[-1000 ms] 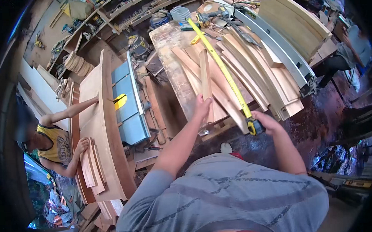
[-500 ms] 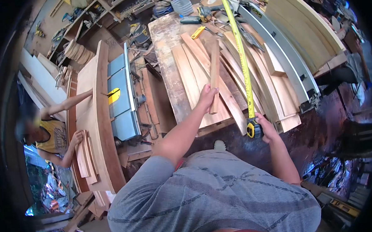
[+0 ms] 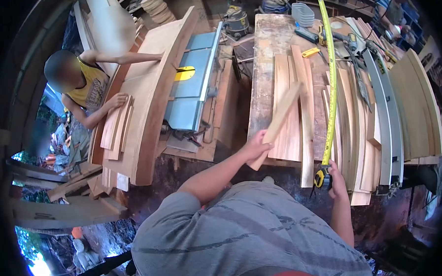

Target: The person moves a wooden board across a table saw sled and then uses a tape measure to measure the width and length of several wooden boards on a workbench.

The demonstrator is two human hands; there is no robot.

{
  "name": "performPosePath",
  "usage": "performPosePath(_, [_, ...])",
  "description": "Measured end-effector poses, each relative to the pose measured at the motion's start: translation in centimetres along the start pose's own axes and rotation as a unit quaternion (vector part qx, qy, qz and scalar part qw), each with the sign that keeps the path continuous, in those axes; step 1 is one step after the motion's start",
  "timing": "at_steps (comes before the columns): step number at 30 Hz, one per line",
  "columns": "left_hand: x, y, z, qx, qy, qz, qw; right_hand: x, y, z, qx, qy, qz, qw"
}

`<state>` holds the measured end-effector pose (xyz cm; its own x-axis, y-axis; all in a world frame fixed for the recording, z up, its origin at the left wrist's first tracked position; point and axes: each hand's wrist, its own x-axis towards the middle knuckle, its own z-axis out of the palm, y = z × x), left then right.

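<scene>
A flat wooden strip (image 3: 280,119) is gripped near its lower end by my left hand (image 3: 257,147), tilted up to the right above the workbench. My right hand (image 3: 337,180) is wrapped round a yellow and black tape measure (image 3: 323,177) at the bench's front edge. Its yellow blade (image 3: 332,79) stands extended far across the bench. Below the held strip lie several pale boards (image 3: 282,96), and more narrow boards (image 3: 351,127) lie to the right of the blade.
On the workbench (image 3: 264,52) are a yellow cutter (image 3: 310,52) and a drill (image 3: 342,36). A long metal rail (image 3: 388,126) lies right. At left, a person (image 3: 83,85) stands by a table saw (image 3: 194,72) with a wooden panel (image 3: 147,92), one hand on stacked strips (image 3: 117,127).
The view has turned left, so the bench appears further right. The strip in my left hand has tilted from nearly upright to slanting, its top to the right. The tape remains extended.
</scene>
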<state>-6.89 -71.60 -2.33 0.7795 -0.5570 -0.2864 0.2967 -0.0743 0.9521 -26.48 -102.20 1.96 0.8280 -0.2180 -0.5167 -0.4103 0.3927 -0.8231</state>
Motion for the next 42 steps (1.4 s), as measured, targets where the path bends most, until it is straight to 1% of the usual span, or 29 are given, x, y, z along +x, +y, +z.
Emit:
performPosePath(1, [-1.0, -1.0, -1.4, -0.003, 0.0, -0.002, 1.0, 0.3, -0.1, 0.0, 0.002, -0.007, 0.001, 1.0])
performPosePath(3, [-2.5, -3.1, -3.7, 0.08, 0.063, 0.041, 0.994, 0.0, -1.1, 1.1, -0.003, -0.011, 0.01, 1.0])
performPosePath(4, [-3.5, -3.5, -4.5, 0.078, 0.063, 0.04, 0.994, -0.2, -1.3, 1.4, -0.007, -0.017, 0.016, 1.0])
performPosePath(5, [-4.7, -3.1, -4.9, 0.113, 0.102, 0.048, 0.987, 0.1, -0.9, 1.1, -0.008, -0.016, 0.017, 1.0])
performPosePath(6, [-5.3, -3.0, -5.0, 0.147, 0.142, 0.057, 0.977, 0.8, -0.1, 0.8, -0.02, -0.042, 0.013, 0.999])
performPosePath(7, [-5.6, -3.2, -5.0, 0.146, 0.145, 0.058, 0.977, 1.3, 0.4, 0.4, -0.032, -0.069, 0.009, 0.997])
performPosePath(9, [-5.9, -4.2, -5.7, 0.187, 0.164, 0.038, 0.968, 1.2, 0.1, 1.0, -0.048, -0.071, 0.006, 0.996])
performPosePath(10, [-5.4, -5.8, -6.1, 0.195, 0.167, 0.058, 0.965, 0.9, -0.2, 1.3, -0.044, -0.053, 0.019, 0.997])
performPosePath(11, [-5.9, -3.9, -5.2, 0.232, 0.168, 0.037, 0.957, 1.1, -0.1, 1.6, -0.041, -0.041, 0.032, 0.998])
performPosePath(12, [-5.5, -4.5, -5.3, 0.248, 0.174, 0.034, 0.952, 1.7, 0.7, 1.2, -0.044, -0.025, 0.01, 0.999])
performPosePath(13, [-5.0, -5.2, -5.3, 0.264, 0.183, 0.032, 0.947, 1.9, 0.7, 0.8, -0.051, -0.043, 0.008, 0.998])
performPosePath(14, [-5.0, -4.6, -5.0, 0.272, 0.19, 0.022, 0.943, 1.7, 0.3, 0.8, -0.056, -0.061, 0.004, 0.997])
performPosePath(15, [-5.0, -3.8, -4.7, 0.281, 0.194, 0.013, 0.94, 1.4, 0.1, 1.2, -0.038, -0.022, 0.018, 0.999])
performPosePath(17, [-4.8, -3.3, -4.5, 0.277, 0.188, 0.012, 0.942, 1.1, -0.6, 1.3, -0.046, -0.056, 0.009, 0.997])
performPosePath(19, [-4.9, -3.0, -3.9, 0.285, 0.197, -0.002, 0.938, 0.9, -1.3, 1.1, 0.003, -0.093, 0.021, 0.995])
performPosePath(21, [-4.6, -2.8, -3.7, 0.315, 0.195, 0.002, 0.929, 1.2, -1.5, 1.5, 0.0, -0.095, 0.014, 0.995])
performPosePath(23, [-4.5, -3.1, -3.5, 0.309, 0.195, 0.002, 0.931, 0.5, -1.4, 2.4, -0.002, -0.047, 0.015, 0.999])
performPosePath(25, [-4.1, -3.5, -3.3, 0.335, 0.21, 0.017, 0.918, 0.7, -1.0, 2.2, -0.002, -0.054, 0.02, 0.998])
performPosePath(28, [-4.5, -2.6, -3.2, 0.316, 0.205, 0.017, 0.926, 1.2, -0.2, 1.7, 0.001, -0.067, 0.028, 0.997])
performPosePath(33, [-4.3, -3.2, -3.7, 0.318, 0.219, 0.018, 0.922, 2.9, 0.8, 0.6, -0.001, -0.086, 0.019, 0.996])
performPosePath(35, [-4.3, -3.9, -4.1, 0.309, 0.211, -0.007, 0.927, 3.2, 0.9, 0.4, 0.011, -0.114, 0.016, 0.993])
performPosePath(36, [-4.1, -4.2, -4.5, 0.314, 0.211, -0.006, 0.926, 3.2, 0.9, 0.7, 0.016, -0.115, 0.014, 0.993])
performPosePath(38, [-3.9, -4.9, -4.6, 0.323, 0.226, -0.06, 0.917, 2.8, 0.3, 0.7, -0.002, -0.142, 0.018, 0.99])
performPosePath(39, [-3.7, -5.1, -4.7, 0.323, 0.225, -0.06, 0.917, 2.8, 0.3, 0.7, -0.003, -0.14, 0.017, 0.99])
performPosePath(41, [-3.6, -5.5, -5.1, 0.326, 0.237, -0.052, 0.914, 2.7, 0.5, 0.9, 0.002, -0.089, 0.015, 0.996])
performPosePath(42, [-3.5, -5.7, -5.4, 0.317, 0.236, -0.053, 0.917, 2.6, 0.4, 0.9, 0.002, -0.087, 0.016, 0.996])
